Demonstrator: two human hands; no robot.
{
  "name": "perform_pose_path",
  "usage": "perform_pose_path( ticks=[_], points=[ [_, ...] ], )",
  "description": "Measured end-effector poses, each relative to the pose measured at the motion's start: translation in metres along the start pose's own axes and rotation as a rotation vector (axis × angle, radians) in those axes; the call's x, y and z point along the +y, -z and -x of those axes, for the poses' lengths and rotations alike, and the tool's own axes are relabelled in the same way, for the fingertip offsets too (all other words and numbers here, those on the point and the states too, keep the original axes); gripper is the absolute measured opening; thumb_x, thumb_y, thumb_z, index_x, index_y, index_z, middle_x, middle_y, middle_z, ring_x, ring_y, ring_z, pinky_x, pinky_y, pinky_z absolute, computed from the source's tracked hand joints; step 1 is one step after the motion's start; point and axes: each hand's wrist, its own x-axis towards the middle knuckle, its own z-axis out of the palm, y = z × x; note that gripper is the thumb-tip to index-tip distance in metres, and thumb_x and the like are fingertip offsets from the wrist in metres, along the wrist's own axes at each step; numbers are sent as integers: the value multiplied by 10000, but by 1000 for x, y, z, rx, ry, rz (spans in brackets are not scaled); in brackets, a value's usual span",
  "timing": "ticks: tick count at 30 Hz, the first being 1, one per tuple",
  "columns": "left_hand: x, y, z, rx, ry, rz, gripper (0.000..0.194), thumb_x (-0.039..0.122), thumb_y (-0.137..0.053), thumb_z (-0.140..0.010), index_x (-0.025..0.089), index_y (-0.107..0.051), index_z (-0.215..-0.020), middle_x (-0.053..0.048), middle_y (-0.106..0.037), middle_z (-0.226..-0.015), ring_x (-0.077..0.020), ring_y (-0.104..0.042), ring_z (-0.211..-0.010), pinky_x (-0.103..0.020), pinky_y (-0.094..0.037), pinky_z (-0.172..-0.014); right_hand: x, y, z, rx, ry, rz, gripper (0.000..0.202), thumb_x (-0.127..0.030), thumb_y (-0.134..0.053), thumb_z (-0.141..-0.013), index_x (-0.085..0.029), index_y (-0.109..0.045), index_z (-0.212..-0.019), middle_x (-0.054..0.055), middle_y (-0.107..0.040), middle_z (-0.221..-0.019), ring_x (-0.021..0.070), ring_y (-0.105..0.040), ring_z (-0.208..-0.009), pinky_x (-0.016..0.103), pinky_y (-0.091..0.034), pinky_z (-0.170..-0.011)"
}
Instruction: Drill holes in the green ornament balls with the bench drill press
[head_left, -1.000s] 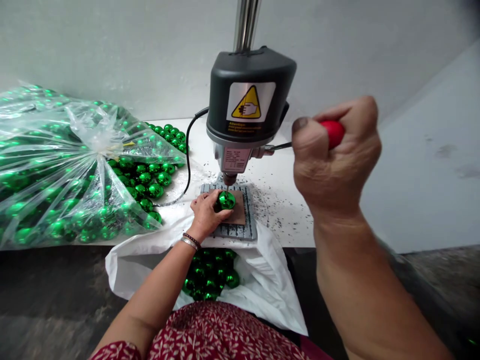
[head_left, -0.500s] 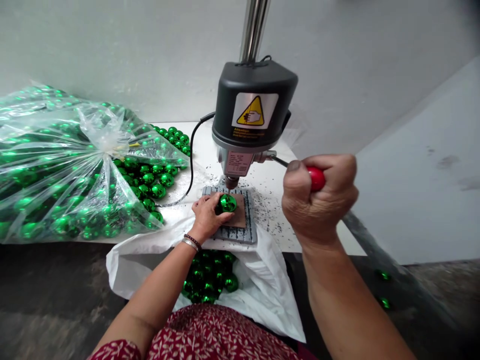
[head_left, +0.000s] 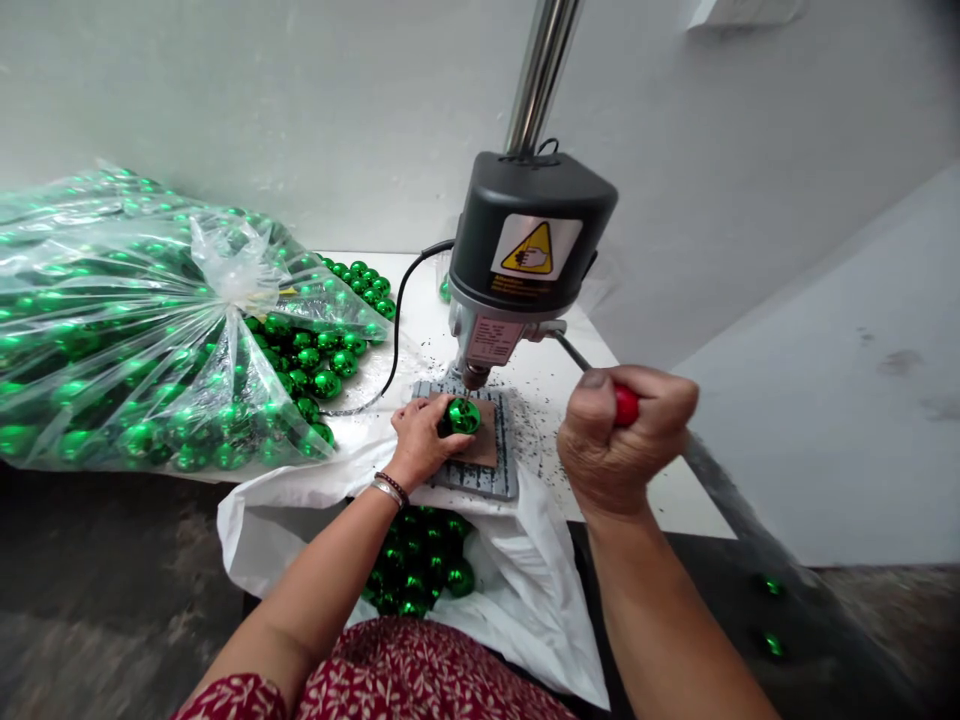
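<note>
My left hand [head_left: 421, 437] grips a shiny green ball [head_left: 464, 416] from its left side, on a brown board [head_left: 485, 440] that lies on the grey base plate [head_left: 506, 478] of a drill press [head_left: 529, 235]. The bit sits right above the ball's top; whether it touches is too small to tell. On the right, my right hand [head_left: 622, 430] is wrapped round the red knob [head_left: 627, 405] of the press's feed lever [head_left: 574, 350].
A clear plastic bag [head_left: 240, 265] full of green balls stands at the left, with loose ones beside it. A white sack [head_left: 525, 570] with more balls hangs at the table's front edge. Dark shavings lie round the base. A black cable [head_left: 397, 340] runs left of the press.
The camera view has shifted a little and tilted. My right hand with the lever knob sits slightly lower relative to the press. My left hand still holds the ball on the board.
</note>
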Motion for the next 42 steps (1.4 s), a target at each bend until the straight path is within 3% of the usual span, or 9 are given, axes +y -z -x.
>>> perform_pose_path(
  ticks=[13,18,23,28,31,34,36,38,42],
  points=[
    [0,0,-1,-5,-2,20,503,397,-790,-720,311,-640,-1192,-43,-695,-1156,-300,-519,-1201,-469,-309,-1012,10,-1,20,-29,47,-61,67,-250,-538,-850,-217,-482,-833,-35,-528,-670,93,-529,-588,245,-438,-572],
    [3,2,-2,3,11,43,497,373,-798,-689,295,-649,-1158,-36,-698,-1091,-291,-539,-1176,-456,-325,-1016,-2,-10,-36,26,-99,-61,232,-392,-546,-862,-183,-494,-775,-38,-485,-656,62,-445,-558,224,-358,-533],
    [1,13,7,-13,-36,128,487,318,-781,-687,268,-642,-1151,-32,-692,-1100,-266,-580,-1111,-419,-381,-1006,-17,-23,-102,-242,-419,-3,232,-293,-574,-867,-156,-451,-726,-78,-387,-599,41,-329,-583,224,-305,-601],
    [-16,41,33,-171,-194,178,599,339,-798,-688,246,-613,-1251,-82,-665,-1255,-273,-566,-1196,-421,-379,-1076,-20,-25,-106,-268,-493,52,222,-256,-588,-862,-164,-438,-727,-79,-396,-617,47,-334,-615,247,-308,-647],
    [-28,64,33,-117,-181,176,522,391,-704,-798,221,-608,-1282,-93,-663,-1283,-244,-606,-1149,-372,-433,-1035,-16,-26,-103,-228,-487,62,201,-235,-593,-844,-173,-444,-725,-75,-411,-620,53,-352,-617,262,-319,-658],
    [-39,91,10,74,-43,-74,396,313,-542,-898,197,-624,-1268,-112,-688,-1233,-228,-650,-1008,-368,-469,-955,-11,-29,-101,-185,-477,41,185,-256,-598,-831,-183,-455,-738,-75,-432,-624,59,-381,-614,271,-335,-666],
    [-47,108,-10,124,59,-394,378,231,-492,-890,190,-646,-1233,-144,-655,-1290,-295,-603,-1112,-453,-418,-986,-8,-31,-101,-172,-465,17,194,-291,-606,-829,-183,-465,-750,-72,-457,-641,60,-407,-624,267,-345,-672],
    [-56,122,-28,76,208,-639,357,195,-499,-851,153,-679,-1157,-194,-661,-1247,-376,-555,-1170,-515,-378,-962,-7,-31,-100,-173,-438,5,197,-311,-611,-828,-174,-484,-764,-66,-483,-660,59,-425,-637,265,-356,-674],
    [-70,129,-43,-128,332,-806,343,190,-518,-812,100,-683,-1099,-246,-688,-1154,-381,-576,-1150,-488,-345,-950,-6,-30,-97,-173,-421,-1,179,-292,-625,-820,-159,-516,-771,-62,-492,-662,53,-422,-638,267,-366,-671]
  ],
)
